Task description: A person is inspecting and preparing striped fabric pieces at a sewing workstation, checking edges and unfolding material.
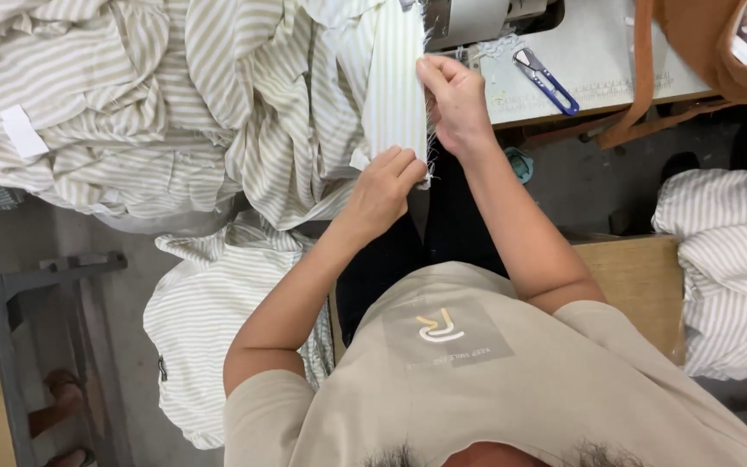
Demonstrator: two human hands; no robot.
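Note:
A strip of beige-and-white striped fabric [395, 82] hangs off the big striped pile on the table. My left hand [385, 186] pinches its lower frayed edge. My right hand [453, 99] grips the same edge higher up, near the sewing machine [477, 17]. Both hands hold the cloth stretched between them over my lap.
A heap of striped cloth [131, 95] covers the table on the left. Blue-handled thread snips [546, 79] lie on the table to the right. A brown bag [719, 43] sits at top right. More striped cloth [732, 268] lies at right, and another bundle [209, 329] at lower left.

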